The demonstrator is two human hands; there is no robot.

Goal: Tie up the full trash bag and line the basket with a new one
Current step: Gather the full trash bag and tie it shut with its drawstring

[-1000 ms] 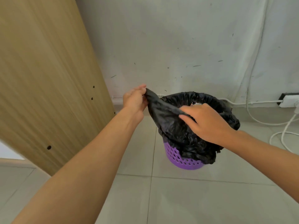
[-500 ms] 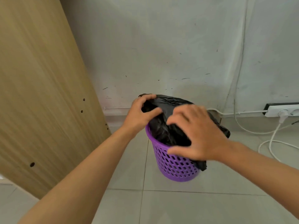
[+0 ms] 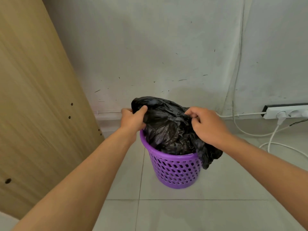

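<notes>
Head view, single frame. Purple perforated plastic waste basket [image 3: 175,170] stands upright on the pale grey tiled floor [image 3: 216,210], at about 6 o'clock from frame centre, near the foot of the scuffed white wall [image 3: 158,47].

Crumpled black plastic trash bag [image 3: 166,125] sits inside the basket. Its top is gathered up and rises above the rim. Along the near and left arc of the basket the purple rim is bare. At the basket's 3 o'clock side a flap of the bag hangs over the rim and down the outer wall.

Left hand [image 3: 133,120]: at 9 o'clock of the bag, thumb [image 3: 141,110] lying on top of the plastic, fingers wrapped behind the gathered edge. Grasping the bag.

Right hand [image 3: 205,124]: at 3 o'clock of the bag, fingers curled, fingertips pinching a fold of the black plastic at the upper right of the bundle. Grasping the bag. Both forearms are bare and reach in from the lower edge of the frame.

Whether the bag's mouth is closed cannot be told; the folds hide it.

Surroundings: light tan wood-grain panel [image 3: 33,97] with several small dark holes fills the 9 o'clock side and leans out over the floor. White power strip [image 3: 286,112] on a dark base lies against the wall at 3 o'clock, well apart from the basket, with a white plug in it. White cables [image 3: 273,144] trail from it across the floor, and one thin cable runs up the wall.
</notes>
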